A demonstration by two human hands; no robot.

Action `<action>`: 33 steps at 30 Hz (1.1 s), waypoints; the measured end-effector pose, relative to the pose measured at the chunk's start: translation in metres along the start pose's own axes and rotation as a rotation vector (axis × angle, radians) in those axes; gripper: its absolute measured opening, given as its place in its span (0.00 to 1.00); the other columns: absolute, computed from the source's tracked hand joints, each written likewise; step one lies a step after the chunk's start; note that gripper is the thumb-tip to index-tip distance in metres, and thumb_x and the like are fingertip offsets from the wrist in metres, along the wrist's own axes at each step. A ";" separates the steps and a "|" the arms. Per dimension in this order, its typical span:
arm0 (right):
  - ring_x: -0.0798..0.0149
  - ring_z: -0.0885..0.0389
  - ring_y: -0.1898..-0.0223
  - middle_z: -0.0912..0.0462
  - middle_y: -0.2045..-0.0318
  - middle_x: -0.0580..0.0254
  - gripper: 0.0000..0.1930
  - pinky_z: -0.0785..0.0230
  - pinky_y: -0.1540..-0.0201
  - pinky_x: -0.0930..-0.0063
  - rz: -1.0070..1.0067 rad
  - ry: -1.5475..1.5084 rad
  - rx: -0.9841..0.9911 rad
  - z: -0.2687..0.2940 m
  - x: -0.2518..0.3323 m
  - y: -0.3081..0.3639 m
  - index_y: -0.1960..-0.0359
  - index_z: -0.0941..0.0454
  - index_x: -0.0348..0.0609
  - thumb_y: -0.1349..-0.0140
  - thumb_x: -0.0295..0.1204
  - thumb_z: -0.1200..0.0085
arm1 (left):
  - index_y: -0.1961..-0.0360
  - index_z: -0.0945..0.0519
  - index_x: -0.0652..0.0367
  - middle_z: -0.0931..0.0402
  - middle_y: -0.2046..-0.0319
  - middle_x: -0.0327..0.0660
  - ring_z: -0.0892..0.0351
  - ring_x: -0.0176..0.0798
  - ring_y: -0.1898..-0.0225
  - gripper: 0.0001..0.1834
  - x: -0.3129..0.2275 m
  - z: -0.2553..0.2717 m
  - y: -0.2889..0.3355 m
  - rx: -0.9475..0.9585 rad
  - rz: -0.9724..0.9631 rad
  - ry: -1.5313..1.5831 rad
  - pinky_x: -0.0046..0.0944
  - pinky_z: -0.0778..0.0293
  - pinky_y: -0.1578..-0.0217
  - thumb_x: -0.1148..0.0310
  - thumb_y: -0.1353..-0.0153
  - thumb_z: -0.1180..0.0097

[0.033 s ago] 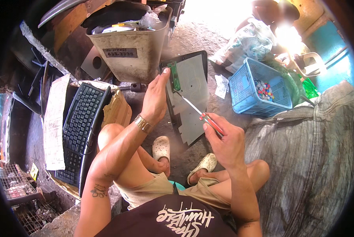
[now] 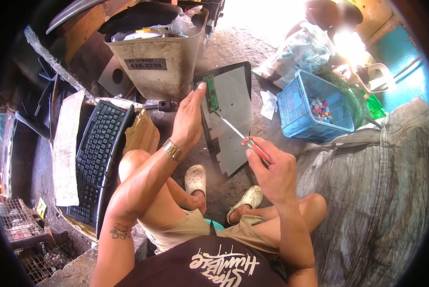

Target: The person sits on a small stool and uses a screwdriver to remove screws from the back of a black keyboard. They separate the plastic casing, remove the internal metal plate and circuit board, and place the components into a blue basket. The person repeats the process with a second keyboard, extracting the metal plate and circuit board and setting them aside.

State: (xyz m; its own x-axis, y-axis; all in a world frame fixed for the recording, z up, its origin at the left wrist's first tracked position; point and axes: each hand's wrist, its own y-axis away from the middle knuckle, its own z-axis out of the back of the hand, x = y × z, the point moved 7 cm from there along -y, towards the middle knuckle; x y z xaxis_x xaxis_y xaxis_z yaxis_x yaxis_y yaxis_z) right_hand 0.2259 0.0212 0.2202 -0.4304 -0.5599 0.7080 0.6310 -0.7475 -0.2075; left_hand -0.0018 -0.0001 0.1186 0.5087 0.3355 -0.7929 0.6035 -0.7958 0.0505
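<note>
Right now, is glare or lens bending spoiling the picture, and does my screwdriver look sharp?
Head view: white glare at the top, right of centre, by the bag; head view: black fisheye corners, edges bending near the rim; head view: the screwdriver is fairly crisp, the green board clear too, its fine parts too small to tell.

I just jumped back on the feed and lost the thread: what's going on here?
A person is working on a dark-edged panel with a pale sheet in front of their feet. The right hand grips a screwdriver, its tip by the lower end of a green circuit board; whether it touches is hard to tell. The left hand is at the panel's left edge, thumb by the board. The board is still on the panel.
</note>
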 end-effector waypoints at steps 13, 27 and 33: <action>0.75 0.19 0.73 0.14 0.75 0.61 0.13 0.28 0.69 0.77 -0.017 -0.007 0.032 -0.003 -0.001 -0.006 0.48 0.14 0.39 0.33 0.27 0.38 | 0.37 0.27 0.73 0.28 0.35 0.46 0.38 0.35 0.32 0.36 0.009 0.010 -0.013 -0.022 0.023 -0.061 0.36 0.49 0.29 0.46 0.26 0.44; 0.78 0.18 0.68 0.10 0.68 0.63 0.15 0.26 0.63 0.79 -0.125 -0.135 0.090 -0.005 -0.020 -0.007 0.47 0.15 0.37 0.31 0.30 0.39 | 0.31 0.32 0.76 0.33 0.29 0.51 0.41 0.39 0.27 0.39 0.015 0.011 -0.014 0.021 0.054 -0.086 0.39 0.51 0.27 0.47 0.24 0.47; 0.79 0.26 0.73 0.16 0.73 0.71 0.16 0.32 0.68 0.79 -0.248 -0.350 0.128 -0.011 -0.050 -0.013 0.47 0.14 0.39 0.31 0.33 0.38 | 0.34 0.28 0.74 0.28 0.34 0.46 0.37 0.35 0.33 0.35 0.010 0.007 -0.011 0.009 0.004 -0.135 0.37 0.47 0.29 0.48 0.23 0.48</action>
State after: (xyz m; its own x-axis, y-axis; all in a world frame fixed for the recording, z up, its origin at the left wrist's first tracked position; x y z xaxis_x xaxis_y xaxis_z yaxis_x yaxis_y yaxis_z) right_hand 0.2323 0.0545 0.1801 -0.3483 -0.1979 0.9163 0.6203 -0.7815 0.0670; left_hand -0.0075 0.0088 0.1061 0.4237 0.2623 -0.8670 0.5957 -0.8017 0.0485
